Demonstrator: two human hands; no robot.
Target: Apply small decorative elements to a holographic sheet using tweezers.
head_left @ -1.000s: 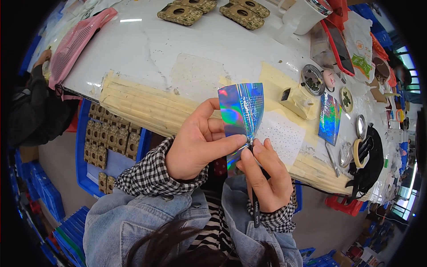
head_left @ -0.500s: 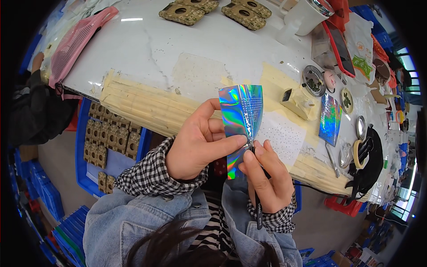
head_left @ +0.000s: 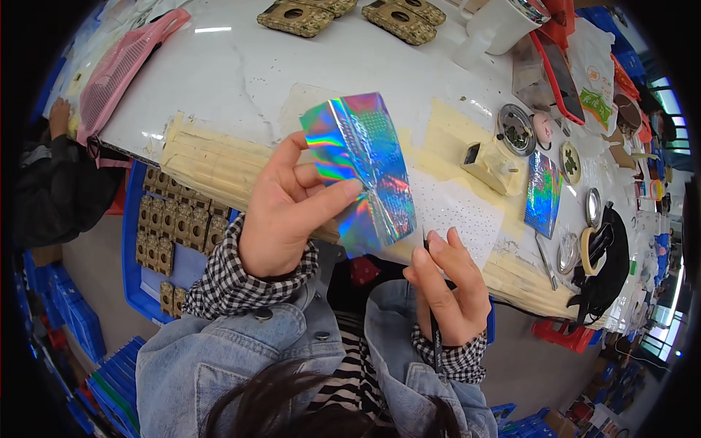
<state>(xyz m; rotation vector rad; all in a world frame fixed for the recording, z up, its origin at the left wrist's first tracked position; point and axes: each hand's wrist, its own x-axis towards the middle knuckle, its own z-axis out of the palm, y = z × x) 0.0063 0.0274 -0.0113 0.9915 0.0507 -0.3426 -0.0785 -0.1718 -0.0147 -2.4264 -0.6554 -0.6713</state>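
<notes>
My left hand [head_left: 281, 219] pinches a shiny rainbow holographic sheet [head_left: 365, 146] between thumb and fingers, holding it tilted above the table edge. Rows of tiny raised dots cover part of the sheet, and creases run down it. Just right of its lower corner, my right hand [head_left: 454, 292] grips slim black tweezers [head_left: 437, 339], their tip pointing up and apart from the sheet. Below and behind the tip, a white sheet with small scattered dots [head_left: 467, 219] lies on the table.
Camouflage-patterned cases [head_left: 296, 18] lie at the far edge; more fill a blue tray [head_left: 131, 270] below left. A cream box-shaped device [head_left: 491, 168], another holographic sheet [head_left: 542, 190], metal tweezers [head_left: 546, 261] and a black cloth item [head_left: 613, 255] sit right. Someone's hand shows by a pink basket [head_left: 131, 73].
The holographic sheet has moved up and left with my left hand and turned flatter toward view. My right hand's tweezers have come away from it.
</notes>
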